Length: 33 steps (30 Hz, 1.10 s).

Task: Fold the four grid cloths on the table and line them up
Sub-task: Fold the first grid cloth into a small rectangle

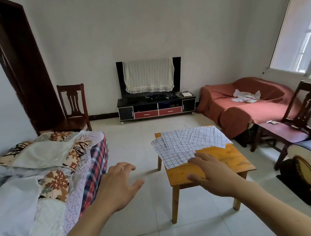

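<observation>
Both hands reach forward with fingers spread and hold nothing: left hand (118, 186) out over the floor, right hand (211, 175) in front of the small wooden counter (231, 159), contact unclear. Grid cloths (188, 143) lie unfolded and overlapping on the counter's far half, edges overhanging. Beyond: covered TV (150, 75) on its stand, red sofa (245, 99) at right.

Both forearms are bare, with no sleeves, watch or rings to be seen. The left hand (118, 188) and the right hand (213, 177) wear no gloves; fingernails are short.
</observation>
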Motion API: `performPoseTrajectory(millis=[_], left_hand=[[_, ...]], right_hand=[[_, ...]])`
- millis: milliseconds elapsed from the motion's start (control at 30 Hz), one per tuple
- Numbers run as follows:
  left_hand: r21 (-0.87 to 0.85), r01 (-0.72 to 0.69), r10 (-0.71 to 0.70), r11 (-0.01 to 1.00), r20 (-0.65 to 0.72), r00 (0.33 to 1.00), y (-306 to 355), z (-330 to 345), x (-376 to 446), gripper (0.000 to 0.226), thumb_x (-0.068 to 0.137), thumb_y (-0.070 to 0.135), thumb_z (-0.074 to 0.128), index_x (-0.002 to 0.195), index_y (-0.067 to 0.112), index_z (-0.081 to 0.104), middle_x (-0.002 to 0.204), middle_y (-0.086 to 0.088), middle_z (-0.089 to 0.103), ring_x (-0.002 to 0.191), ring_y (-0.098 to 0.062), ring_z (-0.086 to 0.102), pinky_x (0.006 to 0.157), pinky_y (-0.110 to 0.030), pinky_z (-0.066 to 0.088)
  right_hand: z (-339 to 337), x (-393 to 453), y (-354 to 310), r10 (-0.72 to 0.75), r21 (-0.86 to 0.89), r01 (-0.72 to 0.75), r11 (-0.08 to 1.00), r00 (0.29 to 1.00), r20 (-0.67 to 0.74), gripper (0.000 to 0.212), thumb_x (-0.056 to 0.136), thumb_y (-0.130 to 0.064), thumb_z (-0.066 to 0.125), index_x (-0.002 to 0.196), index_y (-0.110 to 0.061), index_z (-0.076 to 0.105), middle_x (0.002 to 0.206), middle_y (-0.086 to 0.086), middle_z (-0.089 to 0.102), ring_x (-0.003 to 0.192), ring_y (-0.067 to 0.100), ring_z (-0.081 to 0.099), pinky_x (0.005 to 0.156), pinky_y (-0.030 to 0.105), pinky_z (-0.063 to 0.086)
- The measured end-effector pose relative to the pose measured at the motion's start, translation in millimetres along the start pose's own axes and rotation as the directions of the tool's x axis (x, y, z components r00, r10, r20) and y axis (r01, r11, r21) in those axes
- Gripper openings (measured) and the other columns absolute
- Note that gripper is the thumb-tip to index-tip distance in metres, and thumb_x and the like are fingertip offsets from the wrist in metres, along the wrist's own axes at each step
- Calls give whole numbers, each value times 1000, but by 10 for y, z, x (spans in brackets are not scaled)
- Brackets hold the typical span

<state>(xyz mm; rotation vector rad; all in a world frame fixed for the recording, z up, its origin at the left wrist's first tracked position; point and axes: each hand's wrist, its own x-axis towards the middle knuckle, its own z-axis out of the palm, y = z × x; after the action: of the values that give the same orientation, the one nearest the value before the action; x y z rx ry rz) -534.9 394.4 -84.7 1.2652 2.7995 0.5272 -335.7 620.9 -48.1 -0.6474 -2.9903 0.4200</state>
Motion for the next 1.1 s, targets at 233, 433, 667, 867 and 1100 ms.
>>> performPoseTrajectory(millis=[233, 433, 667, 867, 1100], left_hand=[[25, -3, 2, 1000, 39, 999, -171, 196, 1473, 54, 91, 65, 49, 135, 33, 48, 145, 14, 42, 134, -12, 36, 109, -34, 33], [55, 0, -2, 998, 39, 999, -409, 109, 2642, 51, 92, 63, 49, 134, 33, 48, 143, 16, 43, 131, -9, 39, 106, -31, 34], [4, -26, 26, 1000, 49, 998, -858, 246, 3810, 49, 92, 62, 48, 132, 34, 50, 143, 15, 44, 131, -10, 40, 108, -34, 36], [-32, -104, 106, 994, 54, 993, -1360, 308, 5003, 46, 94, 59, 49, 132, 32, 50, 144, 13, 44, 130, -11, 41, 107, -35, 37], [-44, -196, 197, 980, 23, 980, -1891, 70, 6422, 44, 95, 56, 49, 131, 32, 50, 146, 12, 45, 131, -12, 42, 107, -34, 37]], right_hand=[[124, 1499, 542, -11, 45, 12, 999, 1000, -22, 60, 94, -61, 44, 146, -31, 37, 159, -4, 26, 146, 18, 21, 117, 46, 29], [-25, 2671, 761, -31, 84, 32, 996, 999, -10, 61, 96, -58, 44, 147, -26, 37, 159, -3, 27, 146, 19, 21, 116, 40, 27], [48, 3769, 932, 13, 59, -15, 998, 999, 32, 61, 95, -59, 44, 147, -26, 37, 158, -3, 28, 146, 18, 21, 116, 45, 29], [84, 4903, 839, 79, -5, -79, 997, 997, 11, 63, 94, -60, 44, 146, -25, 37, 158, 0, 28, 145, 20, 23, 115, 45, 32], [-149, 6164, 695, 232, 71, -225, 972, 967, -105, 82, 81, -77, 30, 142, -23, 45, 153, 0, 37, 143, 19, 28, 114, 37, 30]])
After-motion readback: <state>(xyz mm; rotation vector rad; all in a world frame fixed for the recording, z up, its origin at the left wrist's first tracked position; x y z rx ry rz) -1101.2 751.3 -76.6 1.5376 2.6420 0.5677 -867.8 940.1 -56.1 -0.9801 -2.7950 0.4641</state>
